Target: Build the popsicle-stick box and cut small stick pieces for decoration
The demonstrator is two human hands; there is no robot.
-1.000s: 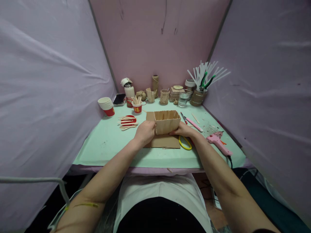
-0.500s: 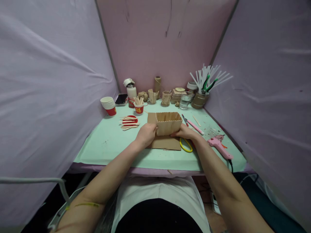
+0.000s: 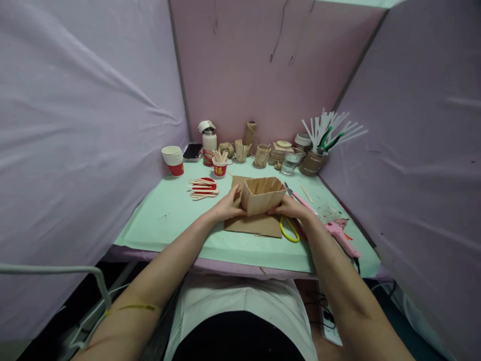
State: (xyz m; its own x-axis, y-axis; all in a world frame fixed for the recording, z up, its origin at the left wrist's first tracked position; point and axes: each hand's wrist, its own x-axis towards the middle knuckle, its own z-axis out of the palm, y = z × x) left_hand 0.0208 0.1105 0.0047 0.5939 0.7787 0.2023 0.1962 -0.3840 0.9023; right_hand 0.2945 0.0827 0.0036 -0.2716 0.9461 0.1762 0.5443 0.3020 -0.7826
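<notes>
A small open-topped box of wooden craft sticks (image 3: pixel 261 200), scalloped along its rim, stands turned at a slight angle on a brown cardboard sheet (image 3: pixel 251 226). At its left side is my left hand (image 3: pixel 227 204), thumb and fingers apart, the thumb close to the box's lower front corner. My right hand (image 3: pixel 287 205) grips the lower right corner, with some fingers hidden behind the box. Just below that hand lies a yellow-handled tool (image 3: pixel 289 230), partly covered by my wrist.
Craft sticks (image 3: pixel 203 189) lie on a red disc at left, near a red cup of sticks (image 3: pixel 220 166) and stacked paper cups (image 3: pixel 173 160). A pink glue gun (image 3: pixel 341 238) and pink cutter (image 3: pixel 303 201) lie right. Jars, twine and a water glass (image 3: pixel 292 161) line the back.
The box has turned, its right end swinging toward the back. My left hand has loosened from its left edge, fingers now spread. The whole view has tilted slightly.
</notes>
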